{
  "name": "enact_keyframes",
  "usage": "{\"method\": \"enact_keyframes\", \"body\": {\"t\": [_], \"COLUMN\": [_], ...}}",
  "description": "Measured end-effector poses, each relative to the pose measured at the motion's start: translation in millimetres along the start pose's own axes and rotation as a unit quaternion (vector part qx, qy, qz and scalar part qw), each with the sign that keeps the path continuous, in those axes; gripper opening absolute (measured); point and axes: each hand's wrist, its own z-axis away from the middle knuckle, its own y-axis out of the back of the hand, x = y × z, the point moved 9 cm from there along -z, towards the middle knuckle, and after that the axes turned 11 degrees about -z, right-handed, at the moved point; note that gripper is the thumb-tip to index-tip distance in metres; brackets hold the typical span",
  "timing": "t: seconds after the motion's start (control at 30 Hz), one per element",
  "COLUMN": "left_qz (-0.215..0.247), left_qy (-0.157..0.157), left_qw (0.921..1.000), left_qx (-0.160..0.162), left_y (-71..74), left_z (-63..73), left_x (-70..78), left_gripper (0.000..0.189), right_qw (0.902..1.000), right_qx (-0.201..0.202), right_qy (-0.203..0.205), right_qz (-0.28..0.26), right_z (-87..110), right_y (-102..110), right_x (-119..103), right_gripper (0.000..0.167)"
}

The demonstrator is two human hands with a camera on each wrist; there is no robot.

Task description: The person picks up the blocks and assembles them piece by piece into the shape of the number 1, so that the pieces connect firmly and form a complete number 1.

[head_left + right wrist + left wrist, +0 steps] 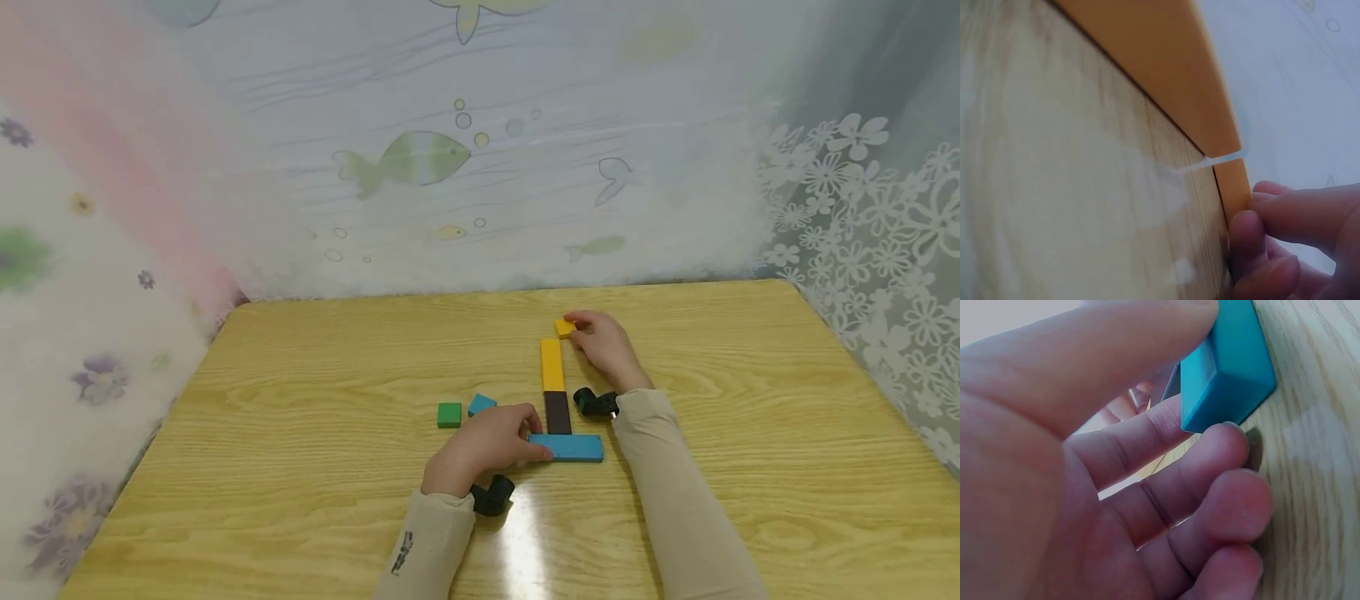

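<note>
My left hand [491,440] grips the left end of a long blue block [573,447], thumb on its near side and fingers at its far side. That block lies crosswise on the table. From it a dark brown block [558,412] runs away from me, followed by a long yellow block [551,364]. Past the yellow block's far end, my right hand [607,346] pinches a small yellow block [565,328] between thumb and fingers. In the right wrist view a narrow gap separates the small yellow block [1232,187] from the long one [1166,69].
A small green block [449,415] and a small blue block [482,405] lie left of the row, the blue one partly behind my left hand. Each wrist wears a black camera. The wooden table [315,500] meets a patterned curtain at its back edge.
</note>
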Motion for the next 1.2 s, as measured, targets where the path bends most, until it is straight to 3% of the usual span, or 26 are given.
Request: {"method": "enact_keyframes", "body": {"t": [0.37, 0.67, 1.2], "left_qz": [-0.005, 0.000, 0.002], "left_qy": [-0.005, -0.007, -0.005], "left_qw": [1.0000, 1.0000, 1.0000], "left_qx": [0.007, 0.004, 0.000], "left_y": [2.3, 4.3, 1.2], "left_z": [0.1, 3.5, 0.8], "left_x": [1.8, 2.2, -0.8], "left_gripper": [0.029, 0.029, 0.029], "right_qw": [0.9983, 0.9988, 0.9950], "right_qx": [0.004, -0.025, -0.052], "right_qy": [0.025, 0.028, 0.056], "right_qz": [0.053, 0.032, 0.064], "right_z": [0.9, 2.5, 4.8], "right_y": [0.4, -4.7, -9.0], "right_x": [-9.3, -6.5, -8.7], "right_gripper": [0.029, 0.032, 0.033]}}
